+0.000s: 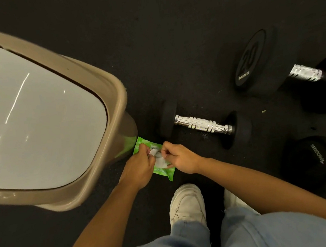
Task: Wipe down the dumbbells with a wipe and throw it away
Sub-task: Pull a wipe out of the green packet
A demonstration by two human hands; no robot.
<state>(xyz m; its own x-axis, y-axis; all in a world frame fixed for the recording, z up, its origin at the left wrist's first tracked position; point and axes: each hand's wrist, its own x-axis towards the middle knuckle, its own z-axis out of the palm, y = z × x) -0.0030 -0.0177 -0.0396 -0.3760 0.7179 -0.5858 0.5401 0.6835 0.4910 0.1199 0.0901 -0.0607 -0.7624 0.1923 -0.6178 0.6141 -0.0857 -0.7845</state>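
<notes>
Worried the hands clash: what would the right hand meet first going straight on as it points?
Holding the green plastic wipe packet, the right hand points left: it would first meet the left hand pinching a white wipe, though depth is unclear.

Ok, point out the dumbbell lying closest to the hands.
The smaller dumbbell just beyond the right hand, beside the bin; the dumbbell marked 20 and the third dumbbell lie farther right.

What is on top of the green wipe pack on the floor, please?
A white wipe lies on the green wipe pack, pinched by the left hand and right hand. The hands cover the opening and much of the label.
</notes>
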